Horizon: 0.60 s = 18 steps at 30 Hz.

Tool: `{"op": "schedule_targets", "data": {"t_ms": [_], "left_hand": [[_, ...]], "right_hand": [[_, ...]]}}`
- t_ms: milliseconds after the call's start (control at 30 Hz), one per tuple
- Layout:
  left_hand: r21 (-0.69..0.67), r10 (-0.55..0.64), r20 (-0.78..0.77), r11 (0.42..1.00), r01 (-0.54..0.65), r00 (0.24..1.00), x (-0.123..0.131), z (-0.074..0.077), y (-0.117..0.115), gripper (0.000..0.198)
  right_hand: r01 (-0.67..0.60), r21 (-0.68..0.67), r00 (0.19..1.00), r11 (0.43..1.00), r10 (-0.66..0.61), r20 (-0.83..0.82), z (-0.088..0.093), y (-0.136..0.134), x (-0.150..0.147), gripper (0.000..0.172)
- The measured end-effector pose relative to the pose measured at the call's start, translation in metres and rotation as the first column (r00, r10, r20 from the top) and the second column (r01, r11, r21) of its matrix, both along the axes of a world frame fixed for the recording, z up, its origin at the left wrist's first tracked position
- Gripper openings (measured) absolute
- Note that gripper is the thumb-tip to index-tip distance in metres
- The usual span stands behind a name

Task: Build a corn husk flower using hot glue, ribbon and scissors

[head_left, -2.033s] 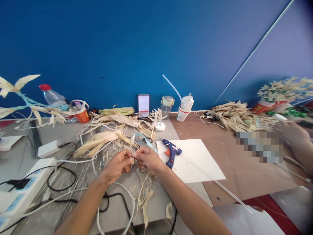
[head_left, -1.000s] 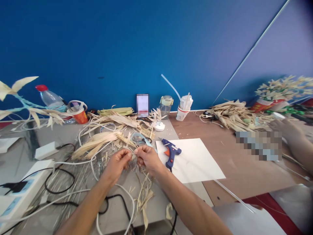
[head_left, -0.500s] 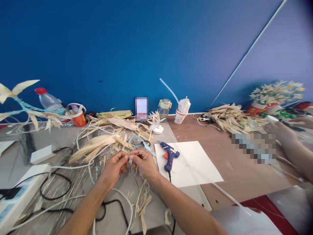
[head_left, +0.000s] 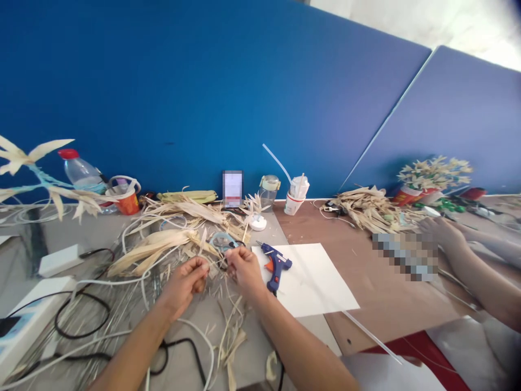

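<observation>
Facing hands: the left hand (head_left: 186, 281) and right hand (head_left: 245, 267) were held apart, the right at 3 o'clock from the left; fingers on both were curled in, but whether anything thin was gripped could not be told.
Husk bundle (head_left: 163, 240): laid at 10 o'clock from the left hand; splitting was judged possible if dry leaf were pulled hard.
Husk strips (head_left: 237, 341): left at 6 o'clock from the right hand; pieces could have been brushed off the table edge by a forearm.
Glue gun (head_left: 277, 266): rested on the white sheet (head_left: 321, 282) at 3 o'clock, near the right hand; a burn was judged possible if the nozzle was hot, which was not shown.
White cable (head_left: 211, 350): looped at 5 o'clock from the left hand; snagging by a wrist was judged likely.
Light-blue band (head_left: 220, 237): lay at 11 o'clock from the right hand, among scraps; small pieces could have been lost there.
</observation>
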<state>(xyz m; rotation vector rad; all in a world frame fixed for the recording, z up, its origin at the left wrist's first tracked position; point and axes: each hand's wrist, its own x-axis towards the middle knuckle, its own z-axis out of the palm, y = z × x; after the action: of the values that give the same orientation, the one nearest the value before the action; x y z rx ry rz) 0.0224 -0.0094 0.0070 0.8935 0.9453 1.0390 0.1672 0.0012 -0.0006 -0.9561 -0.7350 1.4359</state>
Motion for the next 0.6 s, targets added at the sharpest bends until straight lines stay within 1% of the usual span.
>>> {"op": "schedule_targets", "data": {"t_ms": [100,167,267,367,433,500,600], "left_hand": [[-0.007,0.016,0.031,1.000,-0.015,0.999,-0.003,-0.002,0.003,0.028],[-0.007,0.026,0.039,1.000,-0.026,0.999,-0.005,-0.004,0.005,0.028],[0.009,0.027,0.041,1.000,-0.028,0.999,-0.006,-0.007,0.007,0.027],[0.019,0.022,0.053,1.000,-0.023,0.998,-0.005,-0.010,0.008,0.028],[0.021,0.027,0.065,0.999,-0.029,0.998,-0.006,-0.010,0.008,0.028],[0.023,0.042,0.083,0.999,-0.044,0.996,-0.006,-0.008,0.008,0.027],[0.027,0.059,0.114,0.998,-0.062,0.992,-0.008,-0.006,0.009,0.026]], "right_hand": [[0.117,0.042,0.993,0.992,-0.116,-0.031,0.005,0.006,0.012,0.029],[0.165,0.058,0.986,0.985,-0.164,-0.017,0.008,0.008,0.018,0.033],[0.159,0.072,0.987,0.985,-0.160,0.014,0.016,0.007,0.023,0.037],[0.096,0.104,0.992,0.990,-0.104,0.068,0.024,0.003,0.025,0.027],[0.053,0.122,0.983,0.991,-0.073,0.171,0.029,0.001,0.028,0.015],[0.022,0.141,0.938,0.990,-0.069,0.339,0.032,-0.002,0.033,0.006],[-0.032,0.158,0.795,0.987,-0.071,0.602,0.034,-0.005,0.042,0.015]]}}
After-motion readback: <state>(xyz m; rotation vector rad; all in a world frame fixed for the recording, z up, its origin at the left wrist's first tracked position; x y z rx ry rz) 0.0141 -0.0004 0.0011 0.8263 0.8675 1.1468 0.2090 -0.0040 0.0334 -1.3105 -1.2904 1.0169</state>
